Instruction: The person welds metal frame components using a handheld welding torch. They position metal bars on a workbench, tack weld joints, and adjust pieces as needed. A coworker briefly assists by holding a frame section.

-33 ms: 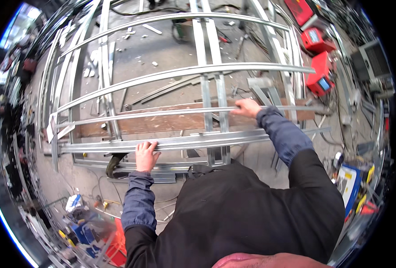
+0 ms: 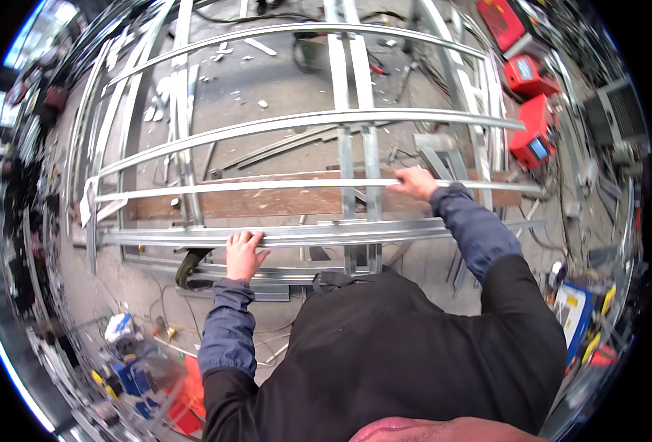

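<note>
My right hand [image 2: 414, 183] is closed on a long, thin metal strip [image 2: 282, 186] near its right part. The strip runs crosswise over two upright pairs of rails. Nearer to me lies a stack of long galvanized steel profiles [image 2: 326, 236]. On its near edge rests my left hand [image 2: 244, 255], fingertips laid on the metal and thumb held apart. Farther off, another long steel rail [image 2: 296, 120] crosses the frame, roughly parallel to the strip. Under the strip is a rust-brown board or plate [image 2: 267, 202].
Red machines [image 2: 533, 132] stand at the right, one with a small screen. A grey metal box [image 2: 617, 110] is beyond them. White scraps [image 2: 261, 47] and cables litter the floor. At lower left are an orange-red item [image 2: 190, 401] and mixed tools; a blue-and-white case [image 2: 572, 313] lies lower right.
The thin strip has turned slightly and now shows a narrower, brighter face. My right hand still holds it, and the left thumb sits a little farther out. The whole view has shifted slightly.
</note>
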`<move>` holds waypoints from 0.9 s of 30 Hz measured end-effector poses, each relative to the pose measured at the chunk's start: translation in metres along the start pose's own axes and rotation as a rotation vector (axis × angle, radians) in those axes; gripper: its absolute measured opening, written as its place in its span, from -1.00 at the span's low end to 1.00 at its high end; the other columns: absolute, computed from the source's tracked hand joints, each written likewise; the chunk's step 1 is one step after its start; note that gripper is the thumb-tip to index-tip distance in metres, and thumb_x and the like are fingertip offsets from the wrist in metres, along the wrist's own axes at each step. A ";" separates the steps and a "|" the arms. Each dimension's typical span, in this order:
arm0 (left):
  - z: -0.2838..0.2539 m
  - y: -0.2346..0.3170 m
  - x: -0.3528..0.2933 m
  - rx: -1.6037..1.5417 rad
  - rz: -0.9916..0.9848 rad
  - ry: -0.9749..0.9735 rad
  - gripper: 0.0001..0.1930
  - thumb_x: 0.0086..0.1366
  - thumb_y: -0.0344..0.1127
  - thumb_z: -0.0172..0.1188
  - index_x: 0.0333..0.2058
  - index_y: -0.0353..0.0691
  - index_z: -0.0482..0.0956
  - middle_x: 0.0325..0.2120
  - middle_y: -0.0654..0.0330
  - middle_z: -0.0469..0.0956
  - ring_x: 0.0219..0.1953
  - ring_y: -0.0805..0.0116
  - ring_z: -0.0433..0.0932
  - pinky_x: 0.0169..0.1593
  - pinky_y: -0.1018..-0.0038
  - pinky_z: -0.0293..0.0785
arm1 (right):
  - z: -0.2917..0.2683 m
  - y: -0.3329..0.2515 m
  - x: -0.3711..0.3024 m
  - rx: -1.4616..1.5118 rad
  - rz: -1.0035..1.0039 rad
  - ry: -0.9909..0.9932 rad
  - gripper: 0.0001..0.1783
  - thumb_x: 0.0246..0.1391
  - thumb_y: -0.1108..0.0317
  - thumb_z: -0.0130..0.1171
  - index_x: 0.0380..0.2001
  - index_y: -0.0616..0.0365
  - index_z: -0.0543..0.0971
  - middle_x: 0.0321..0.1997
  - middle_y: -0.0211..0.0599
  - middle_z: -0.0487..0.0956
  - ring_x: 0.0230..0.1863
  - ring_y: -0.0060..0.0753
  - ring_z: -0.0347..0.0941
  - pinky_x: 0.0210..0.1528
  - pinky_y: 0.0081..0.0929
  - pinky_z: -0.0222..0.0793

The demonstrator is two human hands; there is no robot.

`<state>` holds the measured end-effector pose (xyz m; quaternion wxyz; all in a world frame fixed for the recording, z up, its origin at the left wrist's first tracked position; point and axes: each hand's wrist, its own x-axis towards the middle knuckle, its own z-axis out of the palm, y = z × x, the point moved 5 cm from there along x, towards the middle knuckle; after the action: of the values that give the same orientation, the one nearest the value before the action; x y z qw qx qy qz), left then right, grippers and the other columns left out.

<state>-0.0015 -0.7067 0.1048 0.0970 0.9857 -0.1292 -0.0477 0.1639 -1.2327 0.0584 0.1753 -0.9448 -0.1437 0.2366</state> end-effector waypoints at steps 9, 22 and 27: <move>0.010 -0.045 0.044 -1.644 -0.886 0.403 -0.15 0.63 0.30 0.14 0.46 -0.43 0.36 0.31 -0.15 0.58 0.18 0.12 0.68 0.09 0.20 0.69 | -0.082 -0.007 -0.103 0.142 -0.068 0.015 -0.40 0.15 -0.13 0.49 -0.48 0.30 0.62 -0.50 0.14 0.55 -0.42 0.27 0.51 -0.31 0.03 0.39; 0.003 -0.011 0.049 -1.751 -1.047 0.871 -0.84 0.55 -0.26 0.12 -0.23 -0.20 0.49 -0.40 0.18 0.56 -0.44 0.21 0.63 -0.27 0.21 0.69 | -0.057 0.031 -0.203 0.053 -0.082 0.035 -0.65 0.14 0.18 0.54 -0.38 0.23 0.62 -0.42 0.00 0.54 -0.34 0.19 0.54 -0.27 -0.05 0.45; 0.030 -0.005 0.032 -1.797 -1.187 0.820 -0.80 0.51 -0.29 0.00 -0.26 -0.30 0.46 -0.40 0.06 0.54 -0.41 0.09 0.68 -0.26 0.09 0.72 | -0.049 0.033 -0.216 0.091 -0.118 0.207 -0.75 0.17 0.25 0.50 -0.26 0.17 0.67 -0.32 -0.08 0.57 -0.22 0.17 0.59 -0.18 -0.01 0.50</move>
<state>0.0271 -0.7162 0.0723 0.7612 0.4080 0.4768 0.1636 0.0117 -1.3512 0.1710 0.2453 -0.9451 -0.1693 0.1336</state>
